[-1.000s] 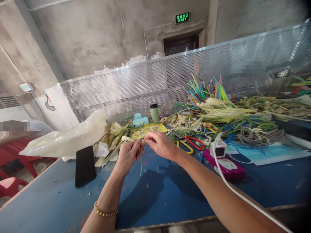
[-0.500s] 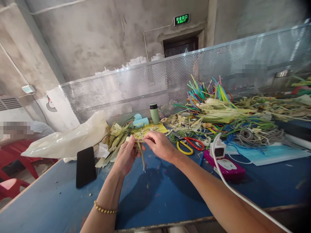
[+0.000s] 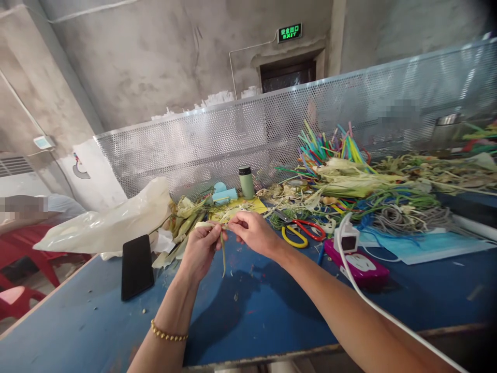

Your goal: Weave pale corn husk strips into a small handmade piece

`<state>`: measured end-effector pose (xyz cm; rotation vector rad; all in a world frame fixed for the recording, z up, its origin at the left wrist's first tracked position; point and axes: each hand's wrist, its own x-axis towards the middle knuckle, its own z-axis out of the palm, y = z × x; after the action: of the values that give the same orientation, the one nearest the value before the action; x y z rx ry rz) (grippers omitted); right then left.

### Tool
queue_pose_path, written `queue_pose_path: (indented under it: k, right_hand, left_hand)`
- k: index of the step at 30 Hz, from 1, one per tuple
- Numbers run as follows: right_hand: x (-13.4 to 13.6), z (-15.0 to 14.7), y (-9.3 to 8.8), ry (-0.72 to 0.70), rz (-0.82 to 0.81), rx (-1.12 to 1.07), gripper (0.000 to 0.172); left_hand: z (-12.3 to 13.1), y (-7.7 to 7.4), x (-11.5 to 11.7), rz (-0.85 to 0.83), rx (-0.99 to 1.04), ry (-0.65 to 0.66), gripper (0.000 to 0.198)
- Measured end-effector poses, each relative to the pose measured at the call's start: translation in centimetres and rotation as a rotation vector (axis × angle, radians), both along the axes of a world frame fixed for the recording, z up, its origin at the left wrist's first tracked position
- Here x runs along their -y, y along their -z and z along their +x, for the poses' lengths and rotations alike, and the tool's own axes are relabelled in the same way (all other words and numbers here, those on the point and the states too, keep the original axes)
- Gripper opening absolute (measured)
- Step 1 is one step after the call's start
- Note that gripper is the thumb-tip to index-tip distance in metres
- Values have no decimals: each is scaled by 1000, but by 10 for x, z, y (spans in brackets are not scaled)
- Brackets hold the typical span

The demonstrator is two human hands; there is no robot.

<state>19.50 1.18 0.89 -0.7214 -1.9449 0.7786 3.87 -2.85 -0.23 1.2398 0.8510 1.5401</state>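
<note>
Above the middle of the blue table, my left hand is closed on a piece of pale green corn husk, and a narrow strip of it dangles below the fingers. Close against it, my right hand pinches the husk between thumb and fingertips, so the grip point itself is partly hidden. A heap of corn husks lies just behind my left hand. Scissors with one yellow and one red handle rest to the right of my right hand.
A black phone and a plastic bag are at left. Behind stands a green bottle. To the right are a pink power strip with a white cable, a blue face mask, and colourful pipe cleaners. A perforated metal screen borders the back.
My left thumb has moved in toward my right fingertips, bringing the hands closer together. The dangling husk strip has shifted slightly left and hangs straighter.
</note>
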Motion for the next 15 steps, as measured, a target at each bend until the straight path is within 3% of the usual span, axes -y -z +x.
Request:
queue_pose_path:
  k: [3, 5, 10, 15]
  right_hand:
    - [-3, 1, 1, -165, -194, -146, 22]
    - [-5, 1, 1, -213, -217, -245, 24]
    - [-7, -1, -1, -126, -222, -344, 27]
    - [-4, -2, 0, -124, -208, -303, 25]
  left_hand:
    - [1, -3, 4, -26, -30, 96, 27]
    - [2, -3, 6, -36, -44, 138, 28]
    - [4, -4, 6, -50, 1, 154, 32]
    - [5, 2, 2, -32, -72, 27, 30]
